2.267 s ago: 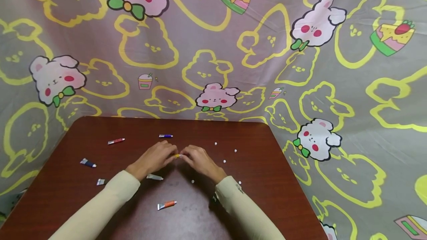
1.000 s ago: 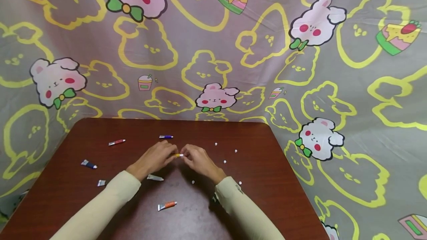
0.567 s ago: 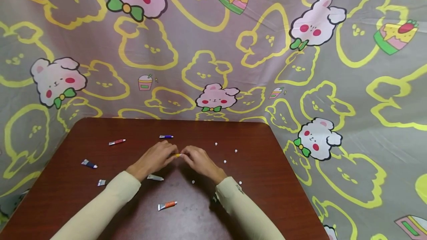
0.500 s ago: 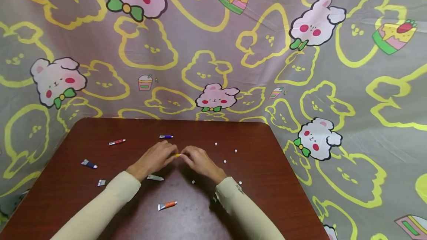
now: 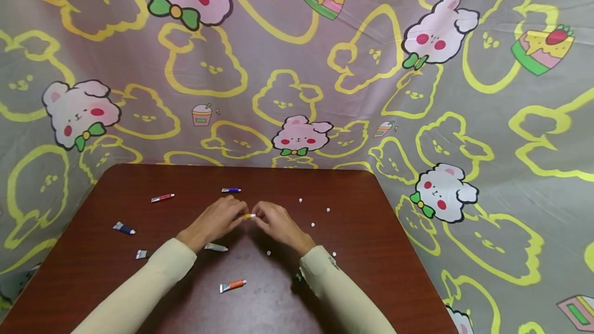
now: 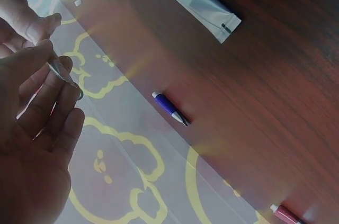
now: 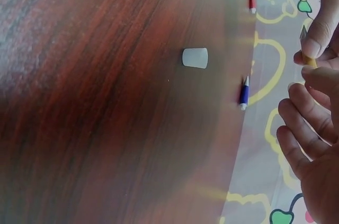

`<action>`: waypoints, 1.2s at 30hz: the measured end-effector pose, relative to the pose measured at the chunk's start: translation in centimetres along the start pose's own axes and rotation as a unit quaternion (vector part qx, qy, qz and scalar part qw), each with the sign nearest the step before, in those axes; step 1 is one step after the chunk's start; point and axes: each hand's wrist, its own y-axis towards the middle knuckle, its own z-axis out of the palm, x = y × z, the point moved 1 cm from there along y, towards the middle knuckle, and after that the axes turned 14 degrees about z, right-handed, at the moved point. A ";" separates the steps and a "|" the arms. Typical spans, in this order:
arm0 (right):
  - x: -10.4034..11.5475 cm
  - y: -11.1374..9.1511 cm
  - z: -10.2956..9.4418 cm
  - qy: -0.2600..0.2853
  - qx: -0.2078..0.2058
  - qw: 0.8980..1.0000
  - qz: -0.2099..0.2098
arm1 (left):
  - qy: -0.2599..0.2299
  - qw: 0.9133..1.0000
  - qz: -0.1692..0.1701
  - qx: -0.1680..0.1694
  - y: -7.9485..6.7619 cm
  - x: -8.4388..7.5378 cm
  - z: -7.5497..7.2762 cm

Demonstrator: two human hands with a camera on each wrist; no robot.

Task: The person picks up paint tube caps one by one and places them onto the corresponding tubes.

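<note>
A small yellow paint tube (image 5: pixel 247 216) is held above the middle of the table, between both hands. My left hand (image 5: pixel 218 216) pinches its body between thumb and fingers; the silvery crimped end (image 6: pixel 61 70) shows in the left wrist view. At the tube's other end is a white cap (image 5: pixel 252 215), with the thumb and forefinger of my right hand (image 5: pixel 279 222) closed on it. The remaining right fingers spread loosely in the right wrist view. A grey-white tube (image 5: pixel 216 247) lies beside my left wrist, and an orange tube (image 5: pixel 233 286) lies nearer the body.
Red (image 5: pixel 162 198), purple-blue (image 5: pixel 231 190) and dark blue (image 5: pixel 124 228) tubes lie on the brown table (image 5: pixel 371 282). Another tube (image 5: pixel 141 254) is partly behind the left sleeve. Several small white caps (image 5: pixel 313 224) are scattered on the right. A patterned cloth (image 5: pixel 297 92) hangs behind.
The right fingertips have shifted slightly around the tube's cap end, and more of the white cap shows now than half a second ago. The left hand and the loose tubes stay put.
</note>
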 end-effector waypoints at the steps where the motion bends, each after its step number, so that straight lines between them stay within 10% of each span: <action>1: 0.0 0.0 0.0 -0.002 0.000 1.000 -0.001 | 0.000 1.000 0.000 0.000 0.0 0.0 0.0; 36: -0.2 -0.3 0.0 0.004 0.026 1.000 0.002 | -0.009 1.000 0.016 -0.009 0.0 -0.1 0.1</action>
